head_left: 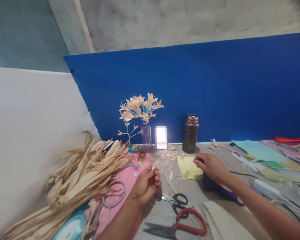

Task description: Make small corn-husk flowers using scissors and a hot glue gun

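Observation:
Near the middle of the table, my left hand (147,185) has its fingers curled, with a small pale husk piece (154,166) pinched at the fingertips. My right hand (209,166) hangs over the right edge of a yellow paper (188,167), its fingers bent together; whatever they hold, if anything, is too small to make out. Between my forearms lie black-handled scissors (173,200) and red-handled shears (187,225). Pale scraps (172,153) are scattered behind the yellow paper.
Dried corn husks (82,176) cover the left side, beside pink paper (115,213) and a tape roll (103,196). A glass vase (146,136) with husk flowers (140,106) and a dark flask (190,135) stand at the back. Papers (261,151) and a blue tool (218,190) lie right.

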`<action>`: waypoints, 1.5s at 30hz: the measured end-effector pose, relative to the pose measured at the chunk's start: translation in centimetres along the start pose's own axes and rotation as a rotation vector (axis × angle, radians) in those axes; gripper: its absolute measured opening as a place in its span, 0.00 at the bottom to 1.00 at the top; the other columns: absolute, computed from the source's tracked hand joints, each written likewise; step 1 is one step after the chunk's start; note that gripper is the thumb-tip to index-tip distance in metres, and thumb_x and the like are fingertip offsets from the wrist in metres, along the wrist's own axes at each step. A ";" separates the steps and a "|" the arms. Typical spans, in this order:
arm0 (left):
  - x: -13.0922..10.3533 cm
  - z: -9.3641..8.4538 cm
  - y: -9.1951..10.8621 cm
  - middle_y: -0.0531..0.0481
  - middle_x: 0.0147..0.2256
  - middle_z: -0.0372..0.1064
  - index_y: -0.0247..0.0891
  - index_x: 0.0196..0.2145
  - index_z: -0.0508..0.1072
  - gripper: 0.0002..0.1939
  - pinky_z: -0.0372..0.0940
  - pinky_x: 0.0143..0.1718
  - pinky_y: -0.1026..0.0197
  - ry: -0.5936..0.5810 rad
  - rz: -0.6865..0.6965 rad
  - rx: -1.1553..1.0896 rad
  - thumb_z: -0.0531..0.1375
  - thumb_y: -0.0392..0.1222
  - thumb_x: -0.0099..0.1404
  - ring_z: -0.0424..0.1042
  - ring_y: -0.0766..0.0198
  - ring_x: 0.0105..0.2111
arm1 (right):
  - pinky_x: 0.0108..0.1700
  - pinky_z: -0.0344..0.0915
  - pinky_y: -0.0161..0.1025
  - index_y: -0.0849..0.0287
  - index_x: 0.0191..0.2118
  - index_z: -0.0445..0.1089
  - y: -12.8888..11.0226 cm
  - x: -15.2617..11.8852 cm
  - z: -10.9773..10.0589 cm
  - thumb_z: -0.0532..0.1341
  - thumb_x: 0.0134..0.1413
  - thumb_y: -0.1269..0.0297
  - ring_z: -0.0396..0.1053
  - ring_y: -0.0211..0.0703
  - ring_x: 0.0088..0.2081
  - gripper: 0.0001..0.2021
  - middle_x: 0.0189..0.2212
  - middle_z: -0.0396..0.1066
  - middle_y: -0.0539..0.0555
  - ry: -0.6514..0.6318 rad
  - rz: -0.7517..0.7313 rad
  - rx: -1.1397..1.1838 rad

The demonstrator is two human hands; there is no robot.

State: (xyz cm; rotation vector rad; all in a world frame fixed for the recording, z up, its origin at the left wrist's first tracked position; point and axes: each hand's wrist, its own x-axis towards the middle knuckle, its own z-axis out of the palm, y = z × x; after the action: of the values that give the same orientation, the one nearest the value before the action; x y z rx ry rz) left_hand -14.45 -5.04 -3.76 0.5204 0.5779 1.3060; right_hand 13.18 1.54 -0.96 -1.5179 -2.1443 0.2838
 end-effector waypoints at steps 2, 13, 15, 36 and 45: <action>0.3 -1.2 -0.9 0.56 0.26 0.63 0.34 0.29 0.66 0.16 0.54 0.23 0.69 0.037 -0.023 -0.010 0.72 0.35 0.53 0.61 0.74 0.22 | 0.34 0.61 0.38 0.58 0.31 0.73 -1.6 2.4 0.5 0.58 0.61 0.64 0.71 0.44 0.33 0.09 0.31 0.77 0.54 -0.076 -0.002 -0.079; 0.9 -2.3 -3.1 0.56 0.23 0.64 0.37 0.30 0.64 0.16 0.51 0.21 0.67 0.039 -0.105 0.000 0.70 0.36 0.49 0.59 0.73 0.19 | 0.48 0.72 0.50 0.59 0.55 0.68 -2.9 13.3 8.3 0.62 0.64 0.61 0.72 0.50 0.49 0.16 0.53 0.70 0.58 -0.346 0.147 -0.317; 1.0 -2.4 -2.9 0.56 0.23 0.64 0.37 0.29 0.65 0.16 0.52 0.22 0.67 0.046 -0.094 -0.005 0.70 0.37 0.49 0.59 0.73 0.19 | 0.48 0.72 0.50 0.59 0.55 0.68 -2.4 13.8 9.1 0.63 0.64 0.61 0.72 0.50 0.49 0.17 0.53 0.70 0.58 -0.350 0.159 -0.339; 1.3 -2.1 -3.1 0.57 0.22 0.65 0.37 0.29 0.64 0.17 0.51 0.21 0.67 0.065 -0.083 -0.001 0.70 0.37 0.47 0.60 0.73 0.18 | 0.48 0.72 0.50 0.58 0.55 0.68 -1.2 14.3 9.9 0.61 0.65 0.60 0.72 0.49 0.48 0.16 0.53 0.70 0.58 -0.245 0.170 -0.305; 1.5 -2.6 -2.6 0.57 0.23 0.66 0.37 0.30 0.64 0.17 0.51 0.22 0.67 0.070 -0.056 -0.007 0.70 0.36 0.49 0.61 0.73 0.19 | 0.48 0.72 0.50 0.59 0.55 0.68 -1.5 14.1 10.0 0.62 0.65 0.60 0.72 0.50 0.48 0.16 0.54 0.70 0.57 -0.219 0.251 0.000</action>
State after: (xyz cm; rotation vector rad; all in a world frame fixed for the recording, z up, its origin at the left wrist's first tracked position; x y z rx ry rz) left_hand -14.03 -4.02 -7.57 0.4511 0.6417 1.2761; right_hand 3.23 15.20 -5.00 -1.8314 -2.1116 0.5599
